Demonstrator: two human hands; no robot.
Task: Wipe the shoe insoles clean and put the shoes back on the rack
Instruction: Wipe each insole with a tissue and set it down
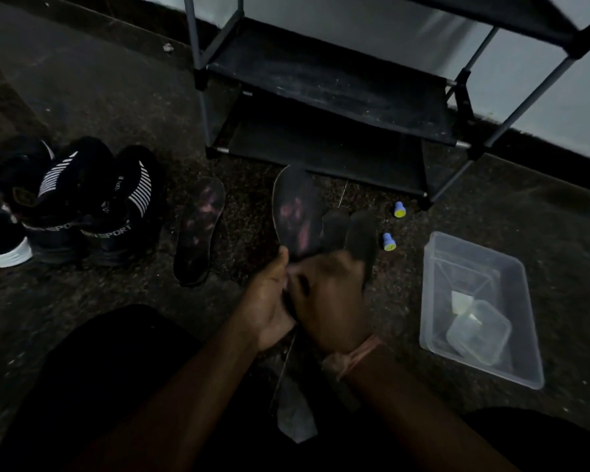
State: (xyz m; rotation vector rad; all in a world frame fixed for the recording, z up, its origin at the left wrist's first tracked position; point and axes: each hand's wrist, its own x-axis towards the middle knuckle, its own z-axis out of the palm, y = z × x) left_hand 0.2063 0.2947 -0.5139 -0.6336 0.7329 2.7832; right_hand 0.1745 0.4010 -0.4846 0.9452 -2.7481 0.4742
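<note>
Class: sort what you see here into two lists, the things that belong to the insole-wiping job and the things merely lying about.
Job: held insole, gripped by left hand and right hand; insole on the floor; shoes; rack; cloth.

Lying about: two small blue bottles; clear plastic tub.

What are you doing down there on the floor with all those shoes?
A person is cleaning shoe insoles. The left hand holds one worn insole up by its heel end, and the right hand is curled over the same end; whether it holds a cloth is too dark to tell. Another insole lies on the floor, and more dark insoles sit behind the right hand. The shoes wait at the left. The rack has none on the shelves in view.
</note>
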